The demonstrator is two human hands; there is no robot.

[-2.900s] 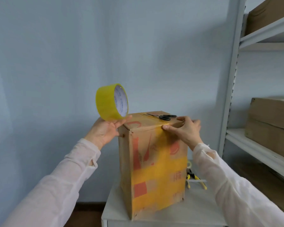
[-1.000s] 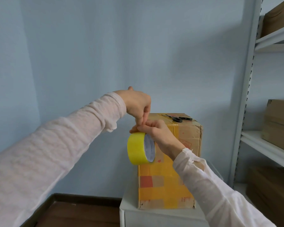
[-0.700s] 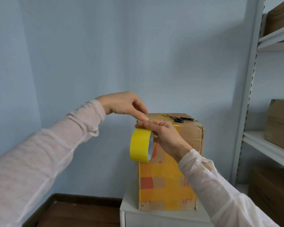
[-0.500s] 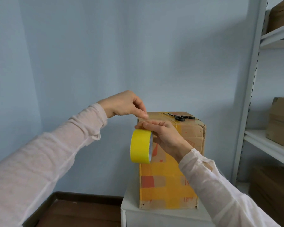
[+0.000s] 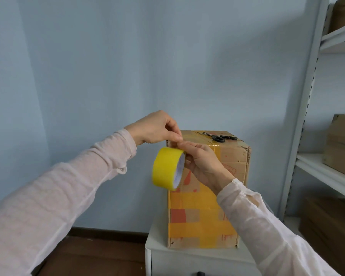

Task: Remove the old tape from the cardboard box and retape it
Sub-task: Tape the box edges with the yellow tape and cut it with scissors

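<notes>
1. The yellow tape roll (image 5: 166,168) is held by the right grip (image 5: 204,165), whose fingers are curled round its rim. The roll is just in front of the upper left corner of the cardboard box (image 5: 207,206).
2. The left grip (image 5: 157,129) is closed in a pinch at the top of the roll. Whether the loose tape end is already caught cannot be told.
3. Change: a few seconds earlier the roll was raised in the left grip while the right pressed the box's top edge. It has since been passed across, and the left fingertips have been brought down onto it.
4. Meaning: a fresh strip is judged to be in preparation, with the free end sought before drawing.
5. The box stands upright on the white table (image 5: 187,255). Scissors (image 5: 220,138) lie on its top.
</notes>
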